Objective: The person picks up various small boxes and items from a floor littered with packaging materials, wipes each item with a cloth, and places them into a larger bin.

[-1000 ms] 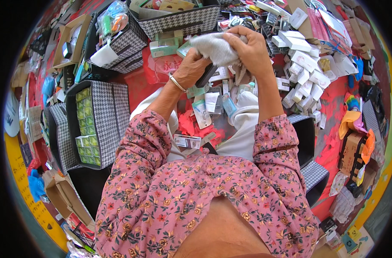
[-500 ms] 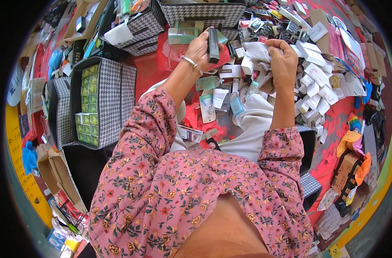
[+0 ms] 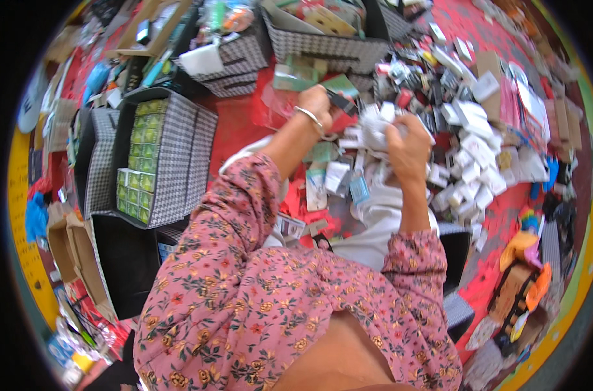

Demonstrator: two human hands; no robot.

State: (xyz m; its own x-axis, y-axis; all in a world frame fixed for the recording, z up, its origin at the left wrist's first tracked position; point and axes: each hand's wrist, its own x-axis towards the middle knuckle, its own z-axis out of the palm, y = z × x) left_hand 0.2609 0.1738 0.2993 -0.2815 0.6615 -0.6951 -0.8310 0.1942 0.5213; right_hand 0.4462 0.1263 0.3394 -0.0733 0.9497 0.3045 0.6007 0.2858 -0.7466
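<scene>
My left hand (image 3: 314, 106), a bangle at its wrist, grips a slim black box (image 3: 342, 103) that points to the right. Bunched in my right hand (image 3: 410, 144) is a white cloth (image 3: 376, 132), close to the far end of the box. Motion blur hides whether cloth and box touch. Below the hands lie a blue packet (image 3: 359, 189) and a white card packet (image 3: 336, 176), beside my white-trousered legs.
A houndstooth bin (image 3: 185, 156) with rows of green boxes stands at the left. Another houndstooth bin (image 3: 329, 49) is at the far side. Many small white boxes (image 3: 475, 153) are heaped at the right. An open carton (image 3: 81, 254) sits at the lower left.
The black box has tipped from upright to slanting right. My right hand has come lower and left with the cloth, nearer the box. The whole view has shifted a little.
</scene>
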